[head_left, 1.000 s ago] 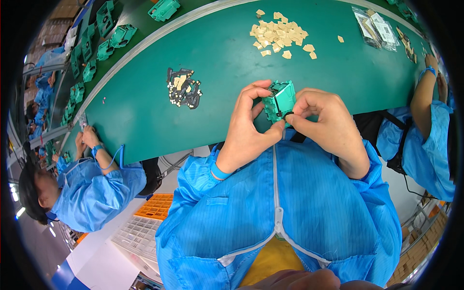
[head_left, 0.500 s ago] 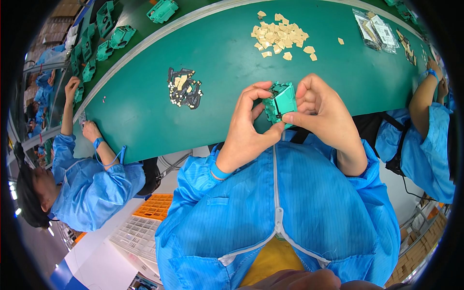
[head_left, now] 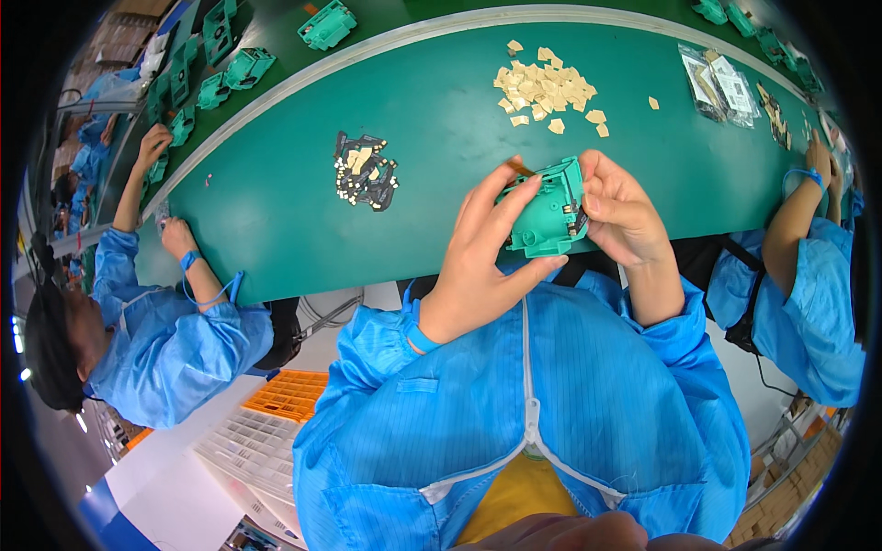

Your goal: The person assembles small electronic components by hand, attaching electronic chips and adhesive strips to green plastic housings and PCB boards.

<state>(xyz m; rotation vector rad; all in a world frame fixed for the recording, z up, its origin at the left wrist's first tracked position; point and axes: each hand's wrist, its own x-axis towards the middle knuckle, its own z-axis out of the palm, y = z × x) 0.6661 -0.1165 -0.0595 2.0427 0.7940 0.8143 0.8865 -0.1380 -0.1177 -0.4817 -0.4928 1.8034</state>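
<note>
A green plastic housing [head_left: 548,220] is held between my two hands above the near edge of the table. My left hand [head_left: 482,243] grips its left side, fingers over the top and thumb along the lower edge. My right hand [head_left: 627,209] is closed at its right side, thumb and fingertips against the edge beside a thin black strip [head_left: 579,221]. A brown flexible tab [head_left: 521,168] sticks out at the housing's upper left. What lies under my right fingertips is hidden.
On the green table [head_left: 441,101] lie a heap of black flex pieces [head_left: 366,173], a pile of tan pieces [head_left: 547,87] and clear plastic bags [head_left: 718,84]. More green housings [head_left: 248,67] stand beyond the pale rail [head_left: 367,52]. Co-workers in blue sit at left [head_left: 175,321] and right [head_left: 799,285].
The housing has been turned, so a broader smooth face with small round features shows. My right hand has shifted to its right edge. The view has moved slightly.
</note>
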